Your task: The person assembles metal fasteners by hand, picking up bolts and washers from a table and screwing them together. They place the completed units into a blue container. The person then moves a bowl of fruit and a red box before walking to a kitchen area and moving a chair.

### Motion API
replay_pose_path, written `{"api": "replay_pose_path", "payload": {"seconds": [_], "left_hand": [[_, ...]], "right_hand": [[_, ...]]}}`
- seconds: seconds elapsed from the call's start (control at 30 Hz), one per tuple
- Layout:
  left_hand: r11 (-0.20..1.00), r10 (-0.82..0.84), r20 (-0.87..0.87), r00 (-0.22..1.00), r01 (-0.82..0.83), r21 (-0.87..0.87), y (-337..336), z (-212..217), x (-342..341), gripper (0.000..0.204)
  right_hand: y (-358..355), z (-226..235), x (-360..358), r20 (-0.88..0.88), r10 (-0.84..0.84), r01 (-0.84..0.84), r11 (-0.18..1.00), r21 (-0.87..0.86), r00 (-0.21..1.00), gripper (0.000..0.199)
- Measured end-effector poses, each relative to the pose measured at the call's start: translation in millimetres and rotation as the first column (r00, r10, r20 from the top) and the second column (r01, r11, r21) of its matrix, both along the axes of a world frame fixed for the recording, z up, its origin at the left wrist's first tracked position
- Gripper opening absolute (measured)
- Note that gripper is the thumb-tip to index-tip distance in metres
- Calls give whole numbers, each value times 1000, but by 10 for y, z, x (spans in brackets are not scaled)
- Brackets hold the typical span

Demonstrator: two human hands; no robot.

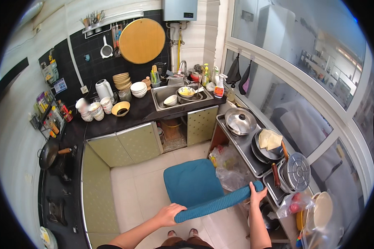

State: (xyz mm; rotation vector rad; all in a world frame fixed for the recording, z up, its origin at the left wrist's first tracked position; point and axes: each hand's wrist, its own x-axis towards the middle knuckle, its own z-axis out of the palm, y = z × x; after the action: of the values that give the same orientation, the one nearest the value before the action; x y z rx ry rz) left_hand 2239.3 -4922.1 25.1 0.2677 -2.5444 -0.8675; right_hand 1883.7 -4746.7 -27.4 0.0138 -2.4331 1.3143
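The blue chair [194, 182] stands on the tiled floor [133, 186] in the middle of the kitchen, with the left hand [169, 214] and the right hand [256, 194] each closed around an end of its padded backrest. It looks light and stiff under a soft cover, so the backrest ends seem the sound hold. Plastic bags [228, 164] and the metal shelf [247, 145] of pans crowd its right side, with the cabinets [129, 143] beyond.
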Motion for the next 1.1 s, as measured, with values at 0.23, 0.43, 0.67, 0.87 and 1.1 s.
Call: {"api": "replay_pose_path", "payload": {"seconds": [0.23,0.43,0.67,0.87,1.1], "left_hand": [[986,65,29,997,-68,151,99,-64,48,41],[969,73,80,994,-89,230,154,-4,61,43],[973,109,14,994,-109,203,-62,-160,120,36],[953,255,34,966,-257,160,-423,-122,217,32],[972,199,-33,980,-192,136,-277,-208,58,32]], "right_hand": [[-74,131,-36,-117,546,-526,691,-496,829,20],[-66,133,-2,-101,576,-540,671,-509,811,18],[-107,173,27,-118,637,-606,636,-478,762,18],[-354,202,194,-154,689,-686,621,-380,709,17],[-352,153,-135,-133,715,-687,578,-441,687,19]]}}
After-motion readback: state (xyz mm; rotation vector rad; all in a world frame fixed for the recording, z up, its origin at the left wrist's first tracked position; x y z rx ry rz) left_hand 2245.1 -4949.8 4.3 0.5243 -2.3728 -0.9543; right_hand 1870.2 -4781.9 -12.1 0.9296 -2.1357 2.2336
